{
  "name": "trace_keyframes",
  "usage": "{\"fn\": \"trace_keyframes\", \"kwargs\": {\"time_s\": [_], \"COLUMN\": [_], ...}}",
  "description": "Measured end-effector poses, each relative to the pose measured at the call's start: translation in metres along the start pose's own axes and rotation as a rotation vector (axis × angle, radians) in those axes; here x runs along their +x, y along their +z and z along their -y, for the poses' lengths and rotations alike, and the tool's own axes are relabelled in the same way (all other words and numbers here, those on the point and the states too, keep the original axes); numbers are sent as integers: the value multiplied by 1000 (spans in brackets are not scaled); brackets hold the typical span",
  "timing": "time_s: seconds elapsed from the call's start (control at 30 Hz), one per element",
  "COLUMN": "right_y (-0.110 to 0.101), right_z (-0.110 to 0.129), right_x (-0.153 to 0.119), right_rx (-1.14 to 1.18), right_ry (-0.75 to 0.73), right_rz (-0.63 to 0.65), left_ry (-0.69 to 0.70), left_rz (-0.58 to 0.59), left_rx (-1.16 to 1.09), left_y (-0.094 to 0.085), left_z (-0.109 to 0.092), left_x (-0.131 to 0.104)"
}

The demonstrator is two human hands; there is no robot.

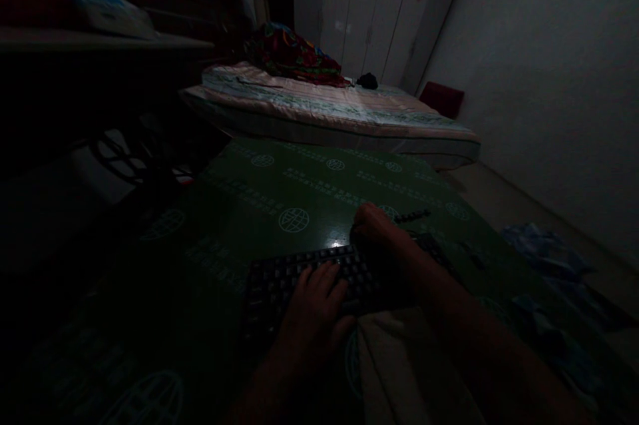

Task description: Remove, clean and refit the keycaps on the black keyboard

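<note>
A black keyboard (279,278) lies on the green tabletop (239,212), which is printed with white globes and lettering. My left hand (317,305) rests on the keys with its fingers stretched out and slightly apart. At the far edge of the keyboard, my right hand (374,224) is curled, knuckles up. Its fingertips are hidden, and whatever they grip is too dark to make out. Just beyond that hand lies a narrow dark strip (413,216) that looks like a row of keys. Under my right forearm a pale cloth (399,358) touches the near side of the keyboard.
Dark items (434,248) lie right of the keyboard, with a small dark piece (473,255) farther out. Behind the table stands a bed (359,108) with a bundled red blanket (294,55). A shelf (100,42) runs along the left; bluish cloth (544,248) lies at right.
</note>
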State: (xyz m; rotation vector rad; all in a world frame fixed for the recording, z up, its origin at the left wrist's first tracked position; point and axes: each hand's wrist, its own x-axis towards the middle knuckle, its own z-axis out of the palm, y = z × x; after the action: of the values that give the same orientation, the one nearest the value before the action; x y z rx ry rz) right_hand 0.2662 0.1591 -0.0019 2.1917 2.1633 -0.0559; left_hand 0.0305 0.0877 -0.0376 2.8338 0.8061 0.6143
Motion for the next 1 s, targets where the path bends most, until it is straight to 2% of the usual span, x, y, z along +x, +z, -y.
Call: {"fn": "trace_keyframes", "kwargs": {"time_s": [0.23, 0.37, 0.53, 0.6, 0.67, 0.83, 1.0], "right_y": [9, 7, 10, 17, 25, 38, 44], "right_z": [-4, -10, -19, -19, -15, 0, 11], "right_x": [6, -3, -42, -64, -88, -129, -137], "right_rx": [82, 162, 262, 362, 417, 428, 375], "right_ry": [-56, -117, -230, -341, -404, -471, -528], "right_rz": [-82, -180, -301, -421, -483, -490, -514], "left_ry": [21, 14, 15, 15, 14, 5, -13], "left_rz": [-2, -4, -11, -7, 0, 34, 74], "left_rx": [27, 6, -14, -17, -20, -27, -27], "left_y": [-1, 0, 1, 1, 0, -3, -5], "left_z": [2, 1, -1, -2, -2, -6, -8], "left_x": [3, 3, 2, 2, 3, 5, 6]}}
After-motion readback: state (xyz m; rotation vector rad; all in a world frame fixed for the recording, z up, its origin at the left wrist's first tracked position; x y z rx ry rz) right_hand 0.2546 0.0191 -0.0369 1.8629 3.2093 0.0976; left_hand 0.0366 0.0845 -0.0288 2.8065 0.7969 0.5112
